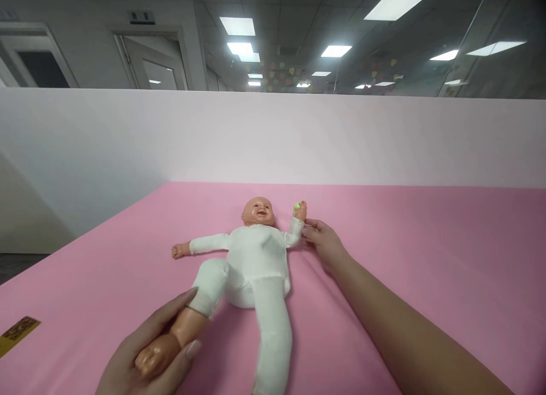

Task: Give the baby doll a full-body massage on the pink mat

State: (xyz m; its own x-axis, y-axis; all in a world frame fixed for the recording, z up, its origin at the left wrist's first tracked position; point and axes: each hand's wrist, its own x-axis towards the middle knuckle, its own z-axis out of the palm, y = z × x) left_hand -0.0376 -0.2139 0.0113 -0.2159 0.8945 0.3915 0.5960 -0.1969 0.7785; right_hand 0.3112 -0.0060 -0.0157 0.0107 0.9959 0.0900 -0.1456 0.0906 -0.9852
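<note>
A baby doll [255,257] in a white suit lies on its back on the pink mat [426,258], head toward the far wall. My left hand [140,358] is wrapped around the doll's bare foot [158,354] at the lower left, lifting that bent leg a little. My right hand [325,241] reaches across the mat and pinches the doll's sleeve cuff near its raised hand, which holds a small green thing [297,206]. The doll's other leg stretches toward me, still in its white trouser leg.
A low white partition wall [273,136] runs along the far edge of the mat. A yellow and black label [17,332] lies at the mat's left edge. Doors and ceiling lights show beyond the wall.
</note>
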